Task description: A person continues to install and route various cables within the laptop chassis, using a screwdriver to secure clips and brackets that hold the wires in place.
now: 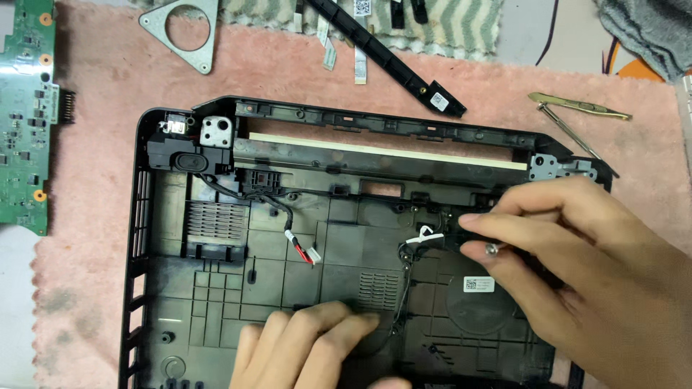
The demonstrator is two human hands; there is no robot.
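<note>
While a small silver screw (492, 248) is pinched between the thumb and fingertips of the right hand (591, 266), the grip is seen closed on it above the right half of the black laptop base shell (216, 288). The shell is laid on a pink mat (108, 79) and fills most of its middle. The left hand (303, 346) is pressed flat on the shell's near edge, fingers (339, 320) spread and nothing held. A loose black cable with a red-and-white connector (306, 252) is seen near the shell's centre. A green circuit board (25, 108) is set at the mat's left edge, a grey triangular metal bracket (184, 32) at its far-left corner, and a screwdriver (573, 133) near its far-right corner.
</note>
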